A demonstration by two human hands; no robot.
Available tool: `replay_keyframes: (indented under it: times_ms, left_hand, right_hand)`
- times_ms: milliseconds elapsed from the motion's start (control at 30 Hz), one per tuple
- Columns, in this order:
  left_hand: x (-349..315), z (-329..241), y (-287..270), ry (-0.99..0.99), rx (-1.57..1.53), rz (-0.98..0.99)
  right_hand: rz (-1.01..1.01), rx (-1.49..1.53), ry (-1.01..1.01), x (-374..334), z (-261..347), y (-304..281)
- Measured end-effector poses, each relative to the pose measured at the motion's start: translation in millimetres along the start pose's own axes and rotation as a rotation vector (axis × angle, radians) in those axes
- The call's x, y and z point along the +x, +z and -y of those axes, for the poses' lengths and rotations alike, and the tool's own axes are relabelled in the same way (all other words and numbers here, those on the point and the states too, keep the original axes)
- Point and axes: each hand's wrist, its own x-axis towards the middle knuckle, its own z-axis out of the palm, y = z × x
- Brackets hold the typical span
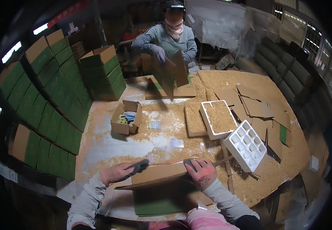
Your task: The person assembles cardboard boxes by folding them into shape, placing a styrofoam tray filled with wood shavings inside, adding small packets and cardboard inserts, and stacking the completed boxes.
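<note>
A brown and green cardboard box (158,174), partly blurred, stands at the near edge of the table before me. My right hand (202,173) is closed over its upper right edge, dark covering on the fingertips. At the box's left end, my left hand (124,171) is stretched out with its dark-covered fingers extended; whether it touches the cardboard I cannot tell. Below, a green cardboard panel (158,209) lies close to my body, partly in shadow.
Beyond sits a small open carton (126,126) with packets inside. To the right are a white foam tray with cells (246,145), a foam tray of sawdust-like grain (219,119) and flat cardboard (254,105). Green boxes (51,111) stack left. Opposite, a co-worker (169,42) handles cardboard.
</note>
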Motion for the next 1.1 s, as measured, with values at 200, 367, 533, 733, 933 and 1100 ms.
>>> replay_keyframes:
  times_ms: [200, 367, 533, 733, 933, 1100]
  left_hand:
    - [27, -15, 30, 0.095, 0.337, 0.157]
    - [29, -61, 8, -0.226, 0.549, -0.259]
    - [92, -24, 77, 0.939, 0.933, 0.002]
    - [153, 67, 108, 0.361, 0.777, 0.331]
    - [152, 16, 82, 0.149, 0.136, 0.47]
    - [120, -62, 7, 0.317, -0.097, -0.193]
  right_hand:
    - [-0.197, -0.118, -0.047, -54, 22, 3]
    - [0.0, 0.438, -0.344, -48, -31, -49]
    - [0.652, 0.508, -0.368, -33, -19, 47]
    - [0.492, 1.774, 0.451, -58, -38, -15]
    - [0.001, 0.367, 0.547, -82, -17, 51]
    - [-0.138, 0.57, 0.829, -68, -11, 57]
